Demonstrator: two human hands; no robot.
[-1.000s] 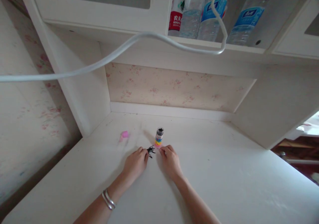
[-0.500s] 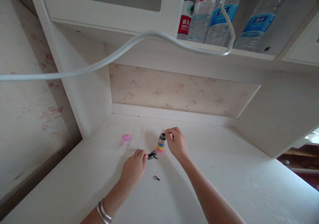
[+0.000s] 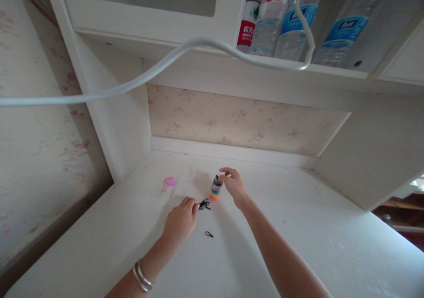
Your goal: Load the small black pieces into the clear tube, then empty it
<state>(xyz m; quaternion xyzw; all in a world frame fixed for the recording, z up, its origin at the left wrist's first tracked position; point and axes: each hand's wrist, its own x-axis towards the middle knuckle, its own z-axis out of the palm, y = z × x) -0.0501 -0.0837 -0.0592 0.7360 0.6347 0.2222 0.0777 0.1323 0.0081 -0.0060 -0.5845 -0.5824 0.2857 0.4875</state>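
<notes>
One hand [image 3: 234,185] has loosened beside the jar [image 3: 216,189].

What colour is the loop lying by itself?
The loop is black; head view shows it best.

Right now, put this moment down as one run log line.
left hand: pinching black bands | right hand: open, at mouth of jar | loose band: on table | pink cap: left of jar

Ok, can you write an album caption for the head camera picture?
Left fingers hold black bands, right fingers at the mouth of a colourful jar, one loop lying apart.
</notes>
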